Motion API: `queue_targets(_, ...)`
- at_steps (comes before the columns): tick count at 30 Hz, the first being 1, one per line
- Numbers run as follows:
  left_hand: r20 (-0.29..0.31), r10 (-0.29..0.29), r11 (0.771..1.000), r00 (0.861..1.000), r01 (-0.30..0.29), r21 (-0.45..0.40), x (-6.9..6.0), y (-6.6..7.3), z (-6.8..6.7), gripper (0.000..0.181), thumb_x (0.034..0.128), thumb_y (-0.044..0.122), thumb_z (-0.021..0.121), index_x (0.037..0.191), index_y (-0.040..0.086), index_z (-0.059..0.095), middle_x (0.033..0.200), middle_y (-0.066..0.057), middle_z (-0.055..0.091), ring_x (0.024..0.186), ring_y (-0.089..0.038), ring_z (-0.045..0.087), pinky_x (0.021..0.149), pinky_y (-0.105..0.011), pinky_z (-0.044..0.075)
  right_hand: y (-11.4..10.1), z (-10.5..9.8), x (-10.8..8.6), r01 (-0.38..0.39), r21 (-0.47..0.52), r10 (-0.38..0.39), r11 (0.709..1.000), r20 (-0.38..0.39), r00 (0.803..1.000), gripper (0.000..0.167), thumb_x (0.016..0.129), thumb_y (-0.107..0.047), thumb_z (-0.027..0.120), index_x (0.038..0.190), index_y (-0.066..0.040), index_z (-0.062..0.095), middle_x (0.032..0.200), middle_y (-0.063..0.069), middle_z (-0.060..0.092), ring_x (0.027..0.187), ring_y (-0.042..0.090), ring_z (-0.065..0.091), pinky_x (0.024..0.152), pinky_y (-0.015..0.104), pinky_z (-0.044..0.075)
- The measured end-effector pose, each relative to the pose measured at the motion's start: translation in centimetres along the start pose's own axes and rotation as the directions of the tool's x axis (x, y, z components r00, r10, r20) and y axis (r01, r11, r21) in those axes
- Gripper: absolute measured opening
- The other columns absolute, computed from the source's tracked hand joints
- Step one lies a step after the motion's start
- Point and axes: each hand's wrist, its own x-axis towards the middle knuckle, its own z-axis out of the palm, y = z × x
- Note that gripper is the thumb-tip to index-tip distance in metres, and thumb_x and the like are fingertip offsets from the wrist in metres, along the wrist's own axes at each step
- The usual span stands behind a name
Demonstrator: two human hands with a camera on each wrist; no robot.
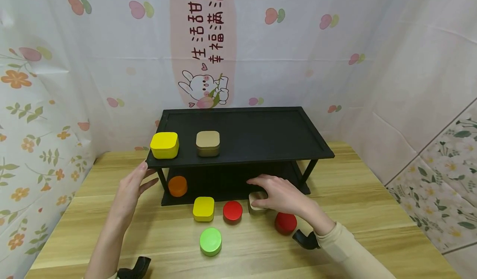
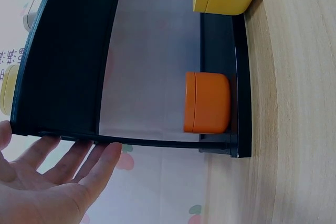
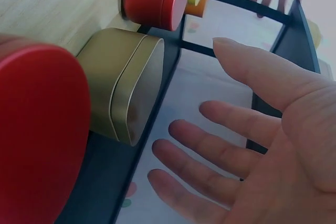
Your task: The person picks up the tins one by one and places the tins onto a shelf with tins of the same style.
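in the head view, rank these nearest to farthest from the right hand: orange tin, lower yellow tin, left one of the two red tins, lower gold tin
1. Lower gold tin, partly hidden by the right hand
2. Left red tin, left of the gold one
3. Lower yellow tin, left of that red tin
4. Orange tin, farthest left

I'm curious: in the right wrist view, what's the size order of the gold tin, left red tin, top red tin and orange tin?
1. left red tin, cut off by the edge
2. gold tin
3. top red tin
4. orange tin, partly hidden
Nearness may enlarge the first; true sizes unsure.
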Motion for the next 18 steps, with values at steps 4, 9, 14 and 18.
queue_targets(4, 0.002, -0.013, 1.000, 1.000, 0.013, 0.001, 0.02, 0.05, 0.00, 0.059, 0.1119, 0.042, 0.037, 0.156, 0.003, 0.042, 0.156, -0.008, 0.041, 0.121, 0.003, 0.055, 0.094, -0.006, 0.053, 0.10, 0.05, 0.16, -0.008, 0.004, 0.008, 1.000, 0.026, 1.000, 0.056, 0.089, -0.030, 0.081, 0.139, -0.012, 0.064, 0.137, 0.010, 0.067, 0.117, 0.028, 0.066, 0.080, 0.037, 0.058)
queue_targets(9, 0.006, -0.029, 1.000, 1.000, 0.028, 0.010, -0.02, 0.17, -0.03, 0.061, 0.1119, 0.044, 0.036, 0.157, 0.003, 0.040, 0.162, -0.017, 0.036, 0.121, 0.004, 0.053, 0.094, -0.005, 0.052, 0.08, 0.04, 0.24, -0.024, -0.002, 0.024, 1.000, 0.061, 0.998, 0.057, 0.088, -0.029, 0.082, 0.139, -0.011, 0.064, 0.136, 0.010, 0.066, 0.116, 0.028, 0.066, 0.084, 0.041, 0.059)
queue_targets(14, 0.004, -0.035, 0.999, 0.999, 0.035, -0.005, -0.07, 0.25, -0.03, 0.061, 0.1120, 0.043, 0.036, 0.157, 0.002, 0.039, 0.164, -0.019, 0.033, 0.121, 0.004, 0.052, 0.093, -0.005, 0.053, 0.06, 0.04, 0.31, -0.044, -0.030, 0.047, 0.999, 0.093, 0.995, 0.057, 0.086, -0.027, 0.082, 0.138, -0.010, 0.064, 0.135, 0.011, 0.067, 0.112, 0.025, 0.065, 0.086, 0.042, 0.058)
queue_targets(18, 0.000, -0.029, 1.000, 1.000, 0.029, -0.012, -0.11, 0.26, 0.03, 0.060, 0.1122, 0.042, 0.036, 0.157, 0.002, 0.040, 0.164, -0.019, 0.033, 0.121, 0.003, 0.053, 0.093, -0.005, 0.053, 0.04, 0.13, 0.43, -0.050, -0.035, 0.054, 0.998, 0.113, 0.992, 0.059, 0.086, -0.027, 0.083, 0.139, -0.010, 0.064, 0.134, 0.011, 0.067, 0.109, 0.024, 0.064, 0.087, 0.042, 0.058)
